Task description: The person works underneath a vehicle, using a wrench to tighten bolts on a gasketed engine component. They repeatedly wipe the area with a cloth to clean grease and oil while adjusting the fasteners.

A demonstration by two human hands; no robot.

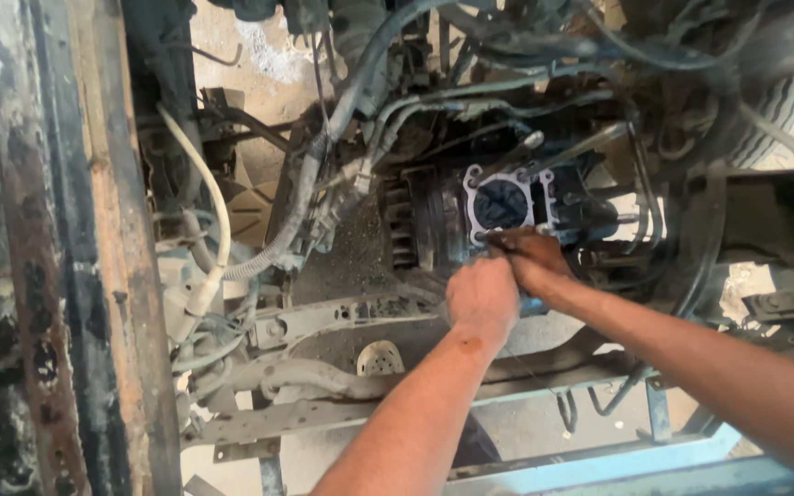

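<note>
Both hands meet at the lower edge of a small engine cylinder: the left hand (482, 296) is curled into a loose fist with its knuckles toward the camera, and the right hand (533, 260) lies just beyond it, fingers bent down against the metal — whether either hand actually pinches something small cannot be told, since the fingertips are dark with grease and partly hidden behind each other. The engine cylinder (434, 220), black and finned, sits near the middle of the view, and on its open face lies a pale gasket (472, 213) ringing a dark round bore (503, 204). Long metal studs (581, 147) stick out from the corners of that face toward the upper right. The right hand touches the lower rim of the gasket; the left hand is just beside it, below and to the left. A ribbed grey hose (300, 207) and a bundle of cables (434, 106) run above and to the left of the cylinder. A white hose (209, 193) curves down at the left, near a rusty vertical beam (117, 248). Below the forearms runs a light blue frame rail (599, 464).
</note>
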